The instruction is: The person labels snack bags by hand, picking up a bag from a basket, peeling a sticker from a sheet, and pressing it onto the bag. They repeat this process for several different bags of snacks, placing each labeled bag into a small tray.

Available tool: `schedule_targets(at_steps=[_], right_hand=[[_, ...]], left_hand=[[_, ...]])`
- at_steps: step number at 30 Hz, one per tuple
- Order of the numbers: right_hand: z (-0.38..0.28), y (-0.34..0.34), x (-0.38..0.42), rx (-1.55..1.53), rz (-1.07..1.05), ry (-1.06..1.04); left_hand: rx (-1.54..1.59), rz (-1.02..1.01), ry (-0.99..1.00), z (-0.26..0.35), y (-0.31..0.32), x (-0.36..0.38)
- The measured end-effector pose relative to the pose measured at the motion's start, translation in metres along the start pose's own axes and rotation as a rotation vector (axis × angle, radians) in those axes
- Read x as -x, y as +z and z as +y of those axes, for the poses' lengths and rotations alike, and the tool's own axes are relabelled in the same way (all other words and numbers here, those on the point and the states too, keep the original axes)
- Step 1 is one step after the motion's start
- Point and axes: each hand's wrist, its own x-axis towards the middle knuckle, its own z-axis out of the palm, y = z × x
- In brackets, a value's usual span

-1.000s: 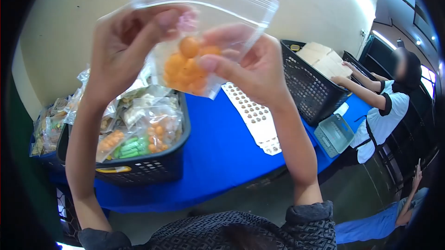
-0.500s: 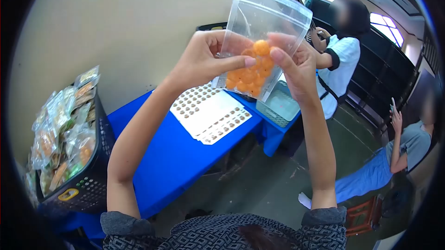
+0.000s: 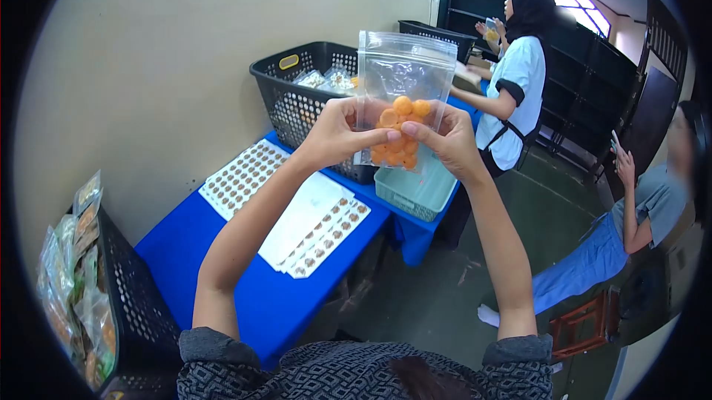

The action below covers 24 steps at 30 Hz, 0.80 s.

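Observation:
A clear zip pouch of orange balls [image 3: 401, 107] is held upright in front of me, the balls gathered in its lower half. My left hand [image 3: 345, 133] grips its left side, thumb across the front and fingers behind. From the other side my right hand [image 3: 445, 140] pinches it the same way, and the two thumb tips nearly meet over the balls. Below and to the left, sheets of round stickers [image 3: 245, 177] lie on the blue-covered table [image 3: 174, 233]. Behind the pouch sits a pale green tray [image 3: 415, 203].
A black basket [image 3: 278, 100] with packets stands against the wall. At the left, another dark basket [image 3: 137, 303] is heaped with filled packets. A person in a light shirt [image 3: 512, 96] works beyond the table; a seated person [image 3: 645, 200] holds a phone. A wooden stool [image 3: 586, 322] is at lower right.
Both hands have lowered the pouch, and it is now straighter rather than tilted. My view has shifted, bringing the black basket behind the pouch into sight.

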Motion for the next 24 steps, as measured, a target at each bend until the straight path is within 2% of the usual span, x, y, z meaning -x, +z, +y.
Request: schedule_targets(at_steps=[6,9,13,17,19,21,22,23,24], right_hand=[[0.039,0.007,-0.089,-0.101,-0.031,0.019],[0.086,0.029,-0.131,-0.151,-0.090,0.022],[0.151,0.092,-0.167,-0.285,-0.274,0.152],[0.201,0.177,-0.183,-0.561,-0.537,0.150],[0.243,0.212,-0.173,-0.731,-0.631,0.267],[0.293,0.235,-0.148,-0.300,-0.714,0.417],[0.351,0.244,-0.128,-0.085,-0.818,0.364],[0.409,0.252,-0.107,0.286,-0.960,0.295],[0.424,0.246,-0.089,0.443,-1.039,0.150]], left_hand=[[-0.073,0.065,-0.025,-0.026,-0.071,-0.048],[-0.013,0.176,-0.074,-0.051,-0.108,-0.044],[-0.119,0.331,-0.292,-0.078,-0.172,0.006],[-0.235,0.623,-0.398,-0.065,-0.214,0.085],[-0.286,0.809,-0.399,-0.050,-0.220,0.125],[-0.405,0.967,-0.458,-0.027,-0.218,0.162],[-0.470,1.051,-0.500,-0.019,-0.216,0.179],[-0.508,1.111,-0.521,-0.008,-0.211,0.192],[-0.544,1.167,-0.543,0.001,-0.203,0.203]])
